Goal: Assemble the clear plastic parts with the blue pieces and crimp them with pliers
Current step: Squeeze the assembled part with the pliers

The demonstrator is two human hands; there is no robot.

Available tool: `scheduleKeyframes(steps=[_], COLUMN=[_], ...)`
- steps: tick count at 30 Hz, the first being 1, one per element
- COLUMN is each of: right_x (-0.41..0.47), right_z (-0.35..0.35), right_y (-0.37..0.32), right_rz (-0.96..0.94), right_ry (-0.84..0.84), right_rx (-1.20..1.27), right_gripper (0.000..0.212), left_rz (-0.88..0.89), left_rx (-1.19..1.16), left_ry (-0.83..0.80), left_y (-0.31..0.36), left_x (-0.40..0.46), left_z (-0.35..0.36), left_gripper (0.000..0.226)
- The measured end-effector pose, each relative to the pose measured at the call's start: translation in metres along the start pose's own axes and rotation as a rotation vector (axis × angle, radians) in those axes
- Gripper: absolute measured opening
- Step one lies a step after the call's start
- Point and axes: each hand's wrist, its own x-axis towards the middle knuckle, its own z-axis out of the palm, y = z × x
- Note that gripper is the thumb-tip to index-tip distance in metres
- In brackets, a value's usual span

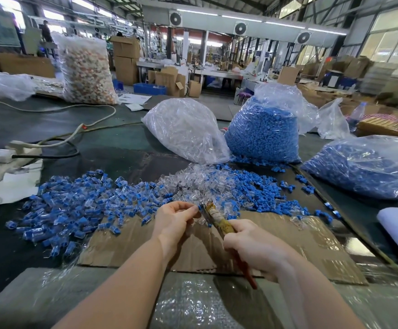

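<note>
Above one cardboard sheet [288, 255], two hands [176, 219] work one pliers [213, 216].

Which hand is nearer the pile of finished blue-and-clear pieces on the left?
Left. The left hand sits at the finished pile's edge; the right hand, holding pliers, is farther right.

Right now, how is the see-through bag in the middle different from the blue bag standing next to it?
The clear-parts bag holds see-through plastic pieces, while the blue-pieces bag is packed with solid blue ones. The clear-parts bag slumps over on its side; the blue-pieces bag stands upright with its top open. Both are thin transparent plastic bags sitting side by side on the table, with loose pieces spilled in front of them.
</note>
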Motion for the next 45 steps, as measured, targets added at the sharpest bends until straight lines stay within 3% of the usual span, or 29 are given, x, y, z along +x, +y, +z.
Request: scheduleKeyframes(steps=[6,17,22,24,27,30,33,36,41,45], right_x=[0.002,0.007,0.005,0.005,0.012,0.019,0.023,0.027,0.031,0.029], right_z=[-0.001,0.004,0.007,0.007,0.000,-0.014,-0.024,-0.026,-0.022,-0.022], right_y=[-0.002,0.003,0.007,0.012,0.025,0.042,0.058,0.068,0.077,0.074], right_rz=[0.017,-0.077,-0.077,-0.076,-0.108,0.005,0.117,0.160,0.156,0.181], right_ry=[-0.010,0.031,0.043,0.109,0.328,0.508,0.589,0.620,0.646,0.632], right_rx=[-0.065,-0.218,0.091,0.154,-0.052,-0.370,-0.520,-0.608,-0.719,-0.757], right_gripper=[0.019,0.028,0.012,0.016,0.024,0.045,0.045,0.040,0.057,0.058], left_rz=[-0.008,-0.011,-0.022,-0.035,0.022,0.273,0.472,0.525,0.461,0.485], left_rx=[0.017,0.069,0.043,0.015,-0.006,0.315,0.751,1.003,1.299,1.300], left_ry=[-0.013,-0.027,0.000,-0.006,0.040,0.172,0.379,0.536,0.528,0.535], left_y=[0.005,0.006,0.004,0.003,0.003,0.008,0.020,0.027,0.023,0.019], left_x=[-0.004,-0.009,-0.004,-0.004,-0.005,-0.006,0.000,0.011,0.021,0.021], left_z=[0.000,0.000,0.000,-0.001,-0.004,-0.015,-0.040,-0.070,-0.094,-0.084], left_gripper=[0.003,0.005,0.005,0.005,0.001,0.008,0.007,0.016,0.021,0.025])
